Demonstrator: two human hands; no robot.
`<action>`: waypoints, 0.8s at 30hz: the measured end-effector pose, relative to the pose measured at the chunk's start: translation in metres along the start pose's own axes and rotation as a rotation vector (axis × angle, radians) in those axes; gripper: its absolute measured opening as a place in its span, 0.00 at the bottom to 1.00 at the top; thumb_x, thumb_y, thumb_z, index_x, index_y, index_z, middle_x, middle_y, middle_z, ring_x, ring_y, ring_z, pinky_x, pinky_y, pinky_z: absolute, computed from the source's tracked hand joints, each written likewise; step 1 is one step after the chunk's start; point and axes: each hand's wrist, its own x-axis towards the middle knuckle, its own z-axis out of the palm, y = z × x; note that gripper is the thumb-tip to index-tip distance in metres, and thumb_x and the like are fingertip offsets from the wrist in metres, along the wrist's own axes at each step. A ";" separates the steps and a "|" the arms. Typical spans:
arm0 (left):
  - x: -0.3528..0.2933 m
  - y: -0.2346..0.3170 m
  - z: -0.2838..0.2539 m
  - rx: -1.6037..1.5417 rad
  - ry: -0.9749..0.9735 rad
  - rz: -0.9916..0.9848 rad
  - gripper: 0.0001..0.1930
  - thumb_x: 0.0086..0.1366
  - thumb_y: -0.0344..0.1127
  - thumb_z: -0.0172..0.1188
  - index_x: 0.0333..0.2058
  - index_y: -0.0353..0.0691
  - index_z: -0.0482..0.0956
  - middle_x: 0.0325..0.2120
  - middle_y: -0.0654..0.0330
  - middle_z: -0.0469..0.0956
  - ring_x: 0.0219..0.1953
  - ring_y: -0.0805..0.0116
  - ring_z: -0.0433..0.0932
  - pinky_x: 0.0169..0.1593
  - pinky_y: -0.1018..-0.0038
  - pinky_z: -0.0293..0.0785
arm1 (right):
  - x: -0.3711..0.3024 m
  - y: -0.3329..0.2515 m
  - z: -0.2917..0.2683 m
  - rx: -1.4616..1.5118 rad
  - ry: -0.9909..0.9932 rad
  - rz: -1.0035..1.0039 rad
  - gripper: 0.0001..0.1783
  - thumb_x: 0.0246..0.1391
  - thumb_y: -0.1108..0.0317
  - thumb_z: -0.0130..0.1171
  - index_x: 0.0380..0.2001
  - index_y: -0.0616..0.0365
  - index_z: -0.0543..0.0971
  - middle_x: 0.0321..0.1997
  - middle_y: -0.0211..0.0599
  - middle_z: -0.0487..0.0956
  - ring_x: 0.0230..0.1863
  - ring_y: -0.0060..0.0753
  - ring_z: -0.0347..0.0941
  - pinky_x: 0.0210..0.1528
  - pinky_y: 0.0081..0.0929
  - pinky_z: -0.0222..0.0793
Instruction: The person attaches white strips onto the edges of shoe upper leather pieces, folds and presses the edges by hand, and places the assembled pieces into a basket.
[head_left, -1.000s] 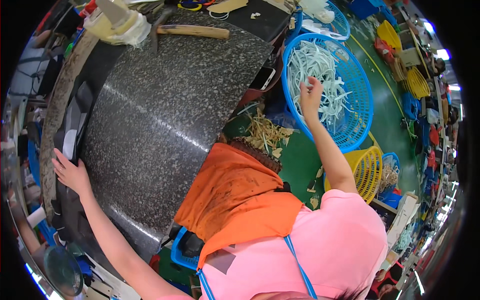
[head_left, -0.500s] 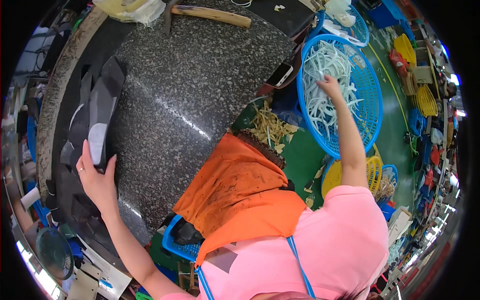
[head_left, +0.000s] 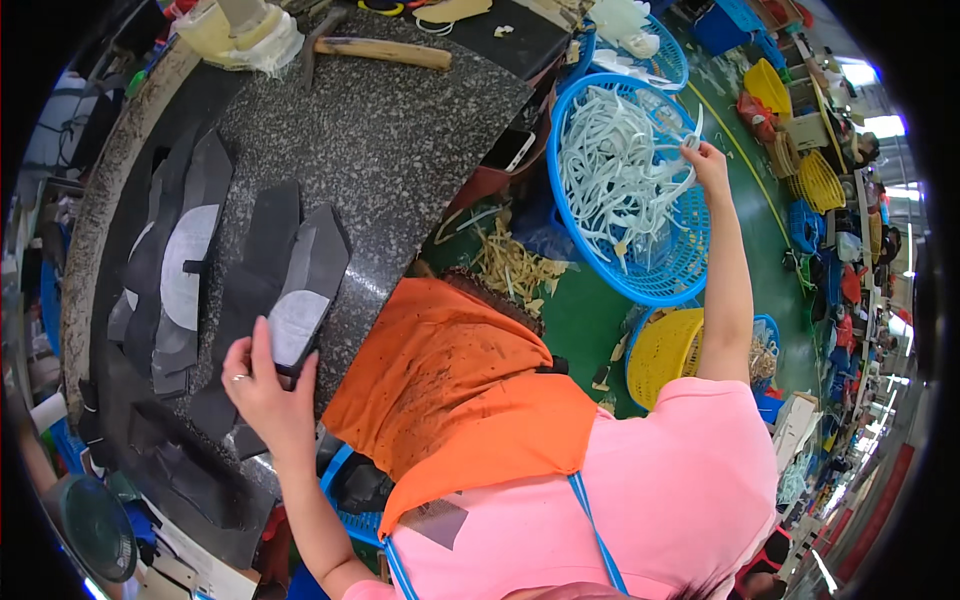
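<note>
My left hand (head_left: 272,400) grips the near end of a flat black cut piece (head_left: 318,260) with a rounded pale grey patch, thumb and fingers at its sides. The piece is on or just over the speckled dark stone tabletop (head_left: 380,130); I cannot tell which. My right hand (head_left: 708,165) is closed on thin white strips (head_left: 692,135) at the far right rim of a blue plastic basket (head_left: 562,215). A tangled heap of such strips (head_left: 610,165) fills much of the basket.
More black pieces (head_left: 180,260) lie overlapping at the table's left. A wooden-handled hammer (head_left: 385,52) rests at the far edge near a pale plastic-wrapped pot (head_left: 235,40). A phone (head_left: 518,150) sits by the basket. Yellowish scraps (head_left: 505,262) and a yellow basket (head_left: 665,358) are beside my lap.
My left hand has moved right and nearer with the black piece, away from the other pieces. My right hand has gone from the heap to the basket's right rim, drawing up white strips.
</note>
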 end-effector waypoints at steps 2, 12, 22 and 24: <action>-0.008 0.000 0.008 0.017 0.045 0.022 0.35 0.51 0.31 0.74 0.60 0.45 0.74 0.53 0.52 0.70 0.55 0.50 0.68 0.57 0.60 0.67 | 0.007 -0.019 -0.009 0.098 -0.004 0.036 0.13 0.52 0.63 0.70 0.39 0.56 0.84 0.30 0.21 0.81 0.24 0.13 0.69 0.25 0.17 0.61; -0.016 0.002 0.015 0.020 0.129 0.033 0.33 0.50 0.32 0.74 0.58 0.43 0.75 0.52 0.50 0.70 0.54 0.48 0.68 0.56 0.57 0.66 | -0.060 -0.260 0.068 0.546 -0.092 -0.391 0.14 0.56 0.64 0.69 0.44 0.57 0.83 0.36 0.23 0.83 0.28 0.12 0.73 0.28 0.10 0.64; -0.045 0.006 0.002 -0.087 0.122 -0.015 0.36 0.40 0.32 0.78 0.53 0.42 0.79 0.50 0.51 0.70 0.51 0.49 0.69 0.53 0.58 0.69 | -0.099 -0.344 0.250 -0.341 -0.068 -1.220 0.17 0.58 0.61 0.61 0.48 0.56 0.80 0.41 0.44 0.80 0.43 0.51 0.78 0.44 0.40 0.74; -0.051 0.007 0.000 -0.099 0.124 -0.015 0.36 0.40 0.33 0.78 0.53 0.43 0.79 0.50 0.51 0.70 0.51 0.49 0.69 0.53 0.58 0.68 | -0.103 -0.357 0.254 0.052 -0.050 -1.225 0.13 0.61 0.68 0.57 0.47 0.57 0.81 0.41 0.43 0.81 0.42 0.46 0.79 0.42 0.35 0.74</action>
